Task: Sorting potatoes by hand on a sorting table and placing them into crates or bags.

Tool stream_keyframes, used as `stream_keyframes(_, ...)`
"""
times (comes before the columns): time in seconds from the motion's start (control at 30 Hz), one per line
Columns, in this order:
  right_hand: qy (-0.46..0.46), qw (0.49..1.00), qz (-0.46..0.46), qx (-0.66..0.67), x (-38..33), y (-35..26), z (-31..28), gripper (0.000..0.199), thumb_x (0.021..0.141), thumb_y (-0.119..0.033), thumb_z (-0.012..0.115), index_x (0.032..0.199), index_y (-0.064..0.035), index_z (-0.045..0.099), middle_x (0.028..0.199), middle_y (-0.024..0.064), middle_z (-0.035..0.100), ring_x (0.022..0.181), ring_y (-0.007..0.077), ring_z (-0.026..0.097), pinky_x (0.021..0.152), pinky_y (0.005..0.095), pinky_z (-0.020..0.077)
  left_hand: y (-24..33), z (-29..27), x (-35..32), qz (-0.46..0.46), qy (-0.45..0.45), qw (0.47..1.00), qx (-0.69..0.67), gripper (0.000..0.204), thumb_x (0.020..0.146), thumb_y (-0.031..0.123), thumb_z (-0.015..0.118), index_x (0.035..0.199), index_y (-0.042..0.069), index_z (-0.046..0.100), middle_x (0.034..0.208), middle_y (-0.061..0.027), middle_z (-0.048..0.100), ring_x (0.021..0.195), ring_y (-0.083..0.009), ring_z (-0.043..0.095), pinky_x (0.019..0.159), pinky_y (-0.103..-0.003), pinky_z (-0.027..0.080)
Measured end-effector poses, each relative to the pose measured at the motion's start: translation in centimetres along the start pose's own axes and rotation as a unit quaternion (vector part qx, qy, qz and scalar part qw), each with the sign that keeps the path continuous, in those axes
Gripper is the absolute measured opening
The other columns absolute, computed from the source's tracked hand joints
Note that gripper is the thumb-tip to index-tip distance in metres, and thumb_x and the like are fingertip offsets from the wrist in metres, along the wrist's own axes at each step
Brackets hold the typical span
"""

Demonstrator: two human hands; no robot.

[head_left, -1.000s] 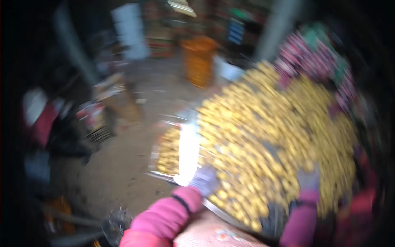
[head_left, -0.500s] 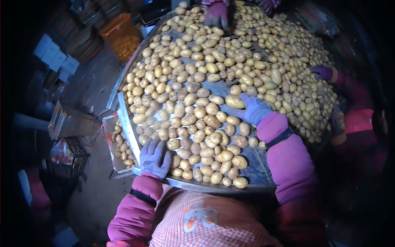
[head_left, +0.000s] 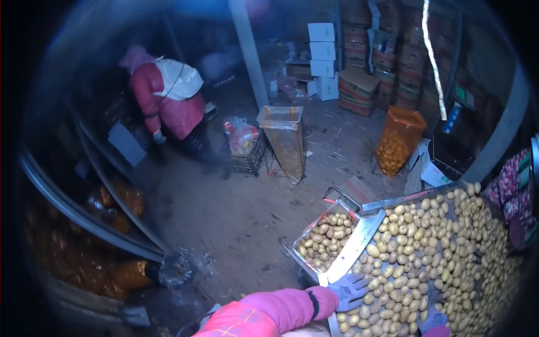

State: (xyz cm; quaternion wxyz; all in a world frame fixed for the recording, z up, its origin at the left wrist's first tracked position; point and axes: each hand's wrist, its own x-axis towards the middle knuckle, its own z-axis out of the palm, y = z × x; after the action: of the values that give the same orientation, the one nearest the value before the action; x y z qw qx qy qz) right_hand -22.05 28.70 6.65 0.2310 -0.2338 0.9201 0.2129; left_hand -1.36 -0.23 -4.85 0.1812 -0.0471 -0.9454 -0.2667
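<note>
Whitish potatoes [head_left: 401, 269] lie spread over a metal sorting table at the lower right. My left hand [head_left: 349, 292], in a grey-lavender glove, rests flat on the table's left side against the potatoes, fingers stretched and holding nothing. At the lower edge, my right hand [head_left: 433, 320] in a matching glove lies among the potatoes, its fingers partly visible and seemingly stretched out; no potato shows in its grasp. A metal chute [head_left: 356, 244] slopes beside my left hand towards a bin of potatoes [head_left: 327, 238].
Another person [head_left: 168, 95] in a red jacket bends at the far left. A mesh bag on a stand [head_left: 283, 140], a black crate [head_left: 249, 153] and an orange net bag of potatoes [head_left: 396, 143] stand on the floor. White boxes [head_left: 323, 56] are stacked behind. A patterned sleeve [head_left: 514, 191] shows at right.
The view has swung left and up, so the table now sits at the lower right. My left hand remains by the chute side; my right hand has moved nearer the left one.
</note>
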Motion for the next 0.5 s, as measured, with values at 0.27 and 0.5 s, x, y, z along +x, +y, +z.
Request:
stream_keyframes(0.27, 0.019, 1.0, -0.004, 0.01, 0.4, 0.6, 1.9, 0.064, 0.08, -0.036, 0.067, 0.137, -0.0146, 0.047, 0.106, 0.0215, 0.066, 0.097, 0.0388, 0.064, 0.084, 0.0442, 0.0507, 0.3, 1.6, -0.8, -0.021, -0.03, 0.999, 0.002, 0.052, 0.075, 0.032, 0.063, 0.116, 0.001, 0.059, 0.129, -0.0183, 0.052, 0.121, -0.0385, 0.047, 0.1, -0.049, 0.041)
stream_keyframes(0.5, 0.19, 0.976, -0.07, 0.079, -0.4, 1.9, 4.9, 0.063, 0.082, -0.036, 0.065, 0.136, -0.0085, 0.047, 0.109, 0.021, 0.065, 0.097, 0.0376, 0.063, 0.083, 0.0431, 0.051, 0.5, 1.0, -0.8, -0.03, -0.037, 0.999, -0.007, 0.053, 0.077, 0.033, 0.061, 0.119, 0.0, 0.058, 0.129, -0.0185, 0.051, 0.122, -0.0392, 0.046, 0.101, -0.048, 0.04)
